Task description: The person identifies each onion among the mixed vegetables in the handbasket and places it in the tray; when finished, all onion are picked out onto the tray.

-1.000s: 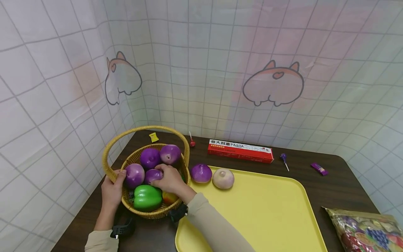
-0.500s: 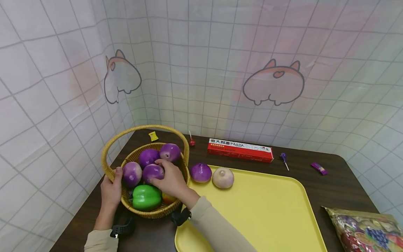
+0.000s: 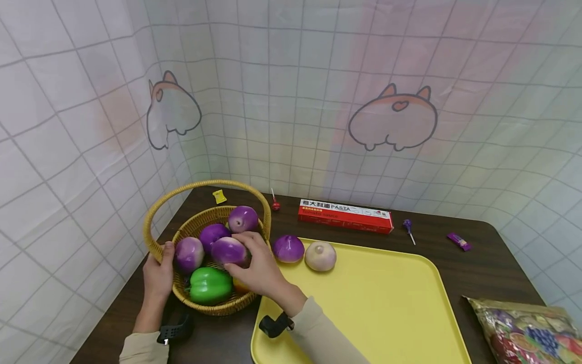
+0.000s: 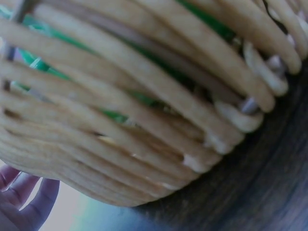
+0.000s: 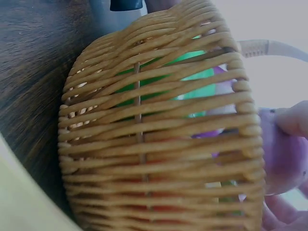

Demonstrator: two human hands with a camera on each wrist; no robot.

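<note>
From the head view, the left hand (image 3: 157, 273) grips the wicker basket (image 3: 160, 251) rim, steadying it on the tabletop (image 3: 477, 263), while the right hand (image 3: 260, 268) fingers curl round a purple onion (image 3: 229, 251) lifted just above the basket; three more onions and one green pepper (image 3: 210, 285) lie inside, two onions on the yellow tray (image 3: 386, 303). The left wrist view shows only weave; the right wrist view shows fingertips on the onion

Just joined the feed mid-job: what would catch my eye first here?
The wicker basket of purple onions at the table's left, where the right hand grips one onion and the left hand holds the rim. Beside it, a big yellow tray carries a purple and a pale onion at its far corner.
</note>
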